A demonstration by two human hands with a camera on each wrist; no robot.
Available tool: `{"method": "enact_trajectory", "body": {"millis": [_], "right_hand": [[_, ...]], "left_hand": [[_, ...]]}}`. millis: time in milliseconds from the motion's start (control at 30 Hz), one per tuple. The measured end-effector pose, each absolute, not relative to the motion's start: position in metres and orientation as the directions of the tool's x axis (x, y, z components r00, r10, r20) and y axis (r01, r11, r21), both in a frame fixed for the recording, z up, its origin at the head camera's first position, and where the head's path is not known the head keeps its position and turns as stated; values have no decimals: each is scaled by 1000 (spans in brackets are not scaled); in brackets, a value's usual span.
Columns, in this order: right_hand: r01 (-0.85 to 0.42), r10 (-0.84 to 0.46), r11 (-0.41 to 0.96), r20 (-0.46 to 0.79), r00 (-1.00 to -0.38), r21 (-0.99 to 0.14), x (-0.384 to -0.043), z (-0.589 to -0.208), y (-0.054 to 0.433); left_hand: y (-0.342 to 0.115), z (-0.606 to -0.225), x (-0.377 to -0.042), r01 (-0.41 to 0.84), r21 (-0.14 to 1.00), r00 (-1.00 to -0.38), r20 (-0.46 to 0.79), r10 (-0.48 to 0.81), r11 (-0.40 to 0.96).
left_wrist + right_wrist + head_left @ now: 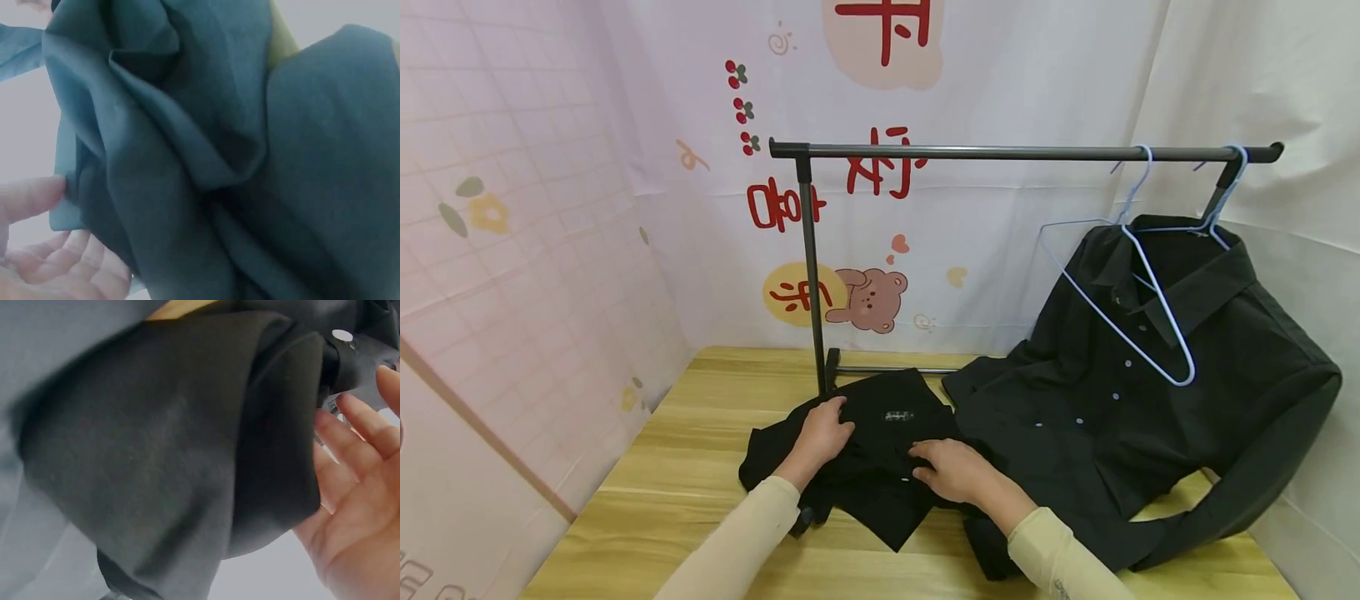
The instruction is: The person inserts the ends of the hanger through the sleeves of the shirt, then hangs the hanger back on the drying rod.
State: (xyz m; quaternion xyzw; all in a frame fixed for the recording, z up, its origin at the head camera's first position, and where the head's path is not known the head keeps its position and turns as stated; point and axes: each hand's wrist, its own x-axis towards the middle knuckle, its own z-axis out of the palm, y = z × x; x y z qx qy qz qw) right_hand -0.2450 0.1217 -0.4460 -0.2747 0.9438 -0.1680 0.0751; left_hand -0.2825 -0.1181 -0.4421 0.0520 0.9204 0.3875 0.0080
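A black shirt [880, 433], bunched and partly folded, lies on the table with a pale label and a small light button showing. My left hand [825, 429] holds its left side; in the left wrist view the thumb [37, 197] is on one side of a cloth edge and the fingers lie behind it. My right hand [955, 471] touches the shirt's right side. Its fingers [350, 440] look nearly straight in the right wrist view, some tips hidden behind the cloth, the thumb apart from them near a white button [342, 335].
A dark metal rack [1000, 152] stands on the wooden table [647, 467]. At the right of its bar hang a bare light-blue hanger [1157, 292] and a black long-sleeved shirt [1210, 367] on another hanger. That shirt's lower part spreads on the table beside my right hand.
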Motion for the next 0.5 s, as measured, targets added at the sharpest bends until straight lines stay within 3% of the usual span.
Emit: {"method": "enact_trajectory", "body": {"millis": [200, 367, 433, 500], "right_hand": [[-472, -497, 784, 47, -866, -404, -243, -433, 130], [-453, -394, 826, 233, -889, -336, -246, -408, 138], [-454, -344, 843, 360, -867, -288, -251, -392, 146], [-455, -290, 861, 514, -807, -229, -257, -372, 156]], "left_hand": [[-119, -447, -284, 119, 701, -993, 81, 86, 703], [-121, -447, -285, 133, 702, -991, 87, 102, 700], [-121, -447, -285, 131, 703, -991, 82, 103, 698], [-121, -446, -285, 125, 707, -992, 74, 104, 696]]}}
